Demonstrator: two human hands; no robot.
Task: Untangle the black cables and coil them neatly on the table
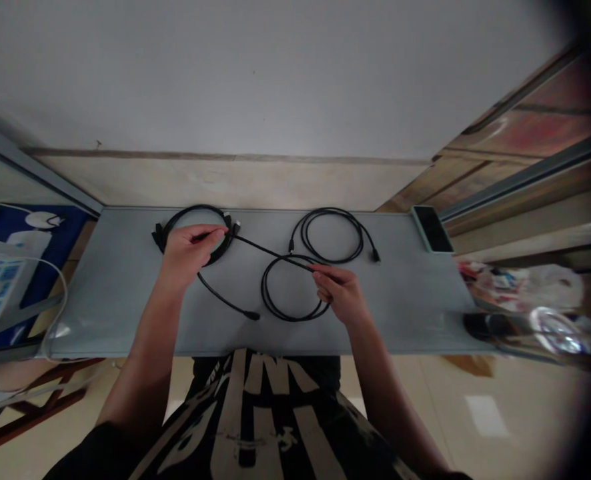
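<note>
Lying across the middle of a grey table (115,313), black cables (295,300) form three loose coils, with a smartphone (431,229) in a pale green case at the table's far right corner, well apart from them. The left hand (190,257) is clenched over the left coil, just beside a small cable connector (235,228), and the right hand (338,293) pinches the other end of a straight length of cable (270,250), which stretches between the hands and passes over the middle coil's far edge.
</note>
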